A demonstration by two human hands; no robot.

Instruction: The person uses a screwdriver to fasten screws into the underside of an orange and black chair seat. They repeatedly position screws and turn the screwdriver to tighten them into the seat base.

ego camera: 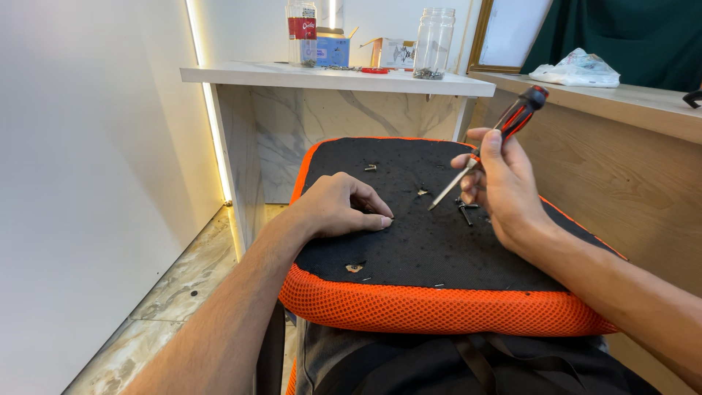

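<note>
A white wall is running down the left of the view, with a marble-patterned floor (172,292) showing at its foot. Next to it, the person's left hand (338,207) is resting palm-down on the black underside of an upturned seat cushion (409,241), its fingers curled loosely and its fingertips pressing on the fabric, gripping nothing. The cushion, edged in orange mesh, is lying across the person's lap. A torn mounting hole (354,268) is showing near the front edge, and small screws (371,167) are lying loose on the black panel. Further right, the right hand (501,186) is closing its fingers round a red-and-black screwdriver (491,145), holding it tilted with the handle up and the tip pointing down toward the panel, just above it. Dark bolts (465,211) are lying on the cushion just below that hand. Behind, a white shelf (336,76) is carrying two clear jars (433,42) and small boxes, and a wooden counter (629,99) on the right is bearing a crumpled plastic bag (576,69).
</note>
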